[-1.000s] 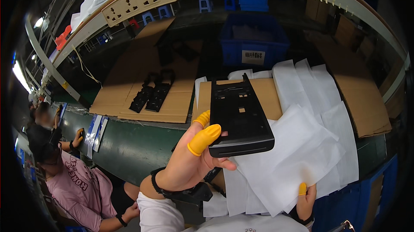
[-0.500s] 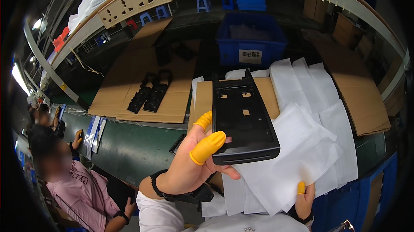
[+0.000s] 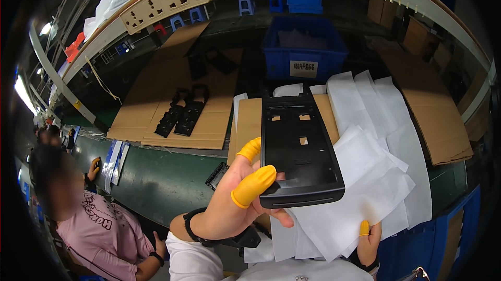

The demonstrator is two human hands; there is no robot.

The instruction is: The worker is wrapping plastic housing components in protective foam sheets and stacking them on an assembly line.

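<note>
Now the black plastic panel shows its ribbed inner side with square cut-outs, where a second ago its other face was up, so it has been flipped. The left hand pinches its near left corner, holding it above the white sheets near the worktop's front edge. The right hand grips those sheets from below.

The scene is lit evenly from overhead, and a bright strip light is blown out at the left rim. Soft sheen is seen on the black plastic panel, and the white sheets are rendered very bright. Straight edges are bent strongly toward the rim, where the corners are darkened to black. The centre is kept sharp.
</note>
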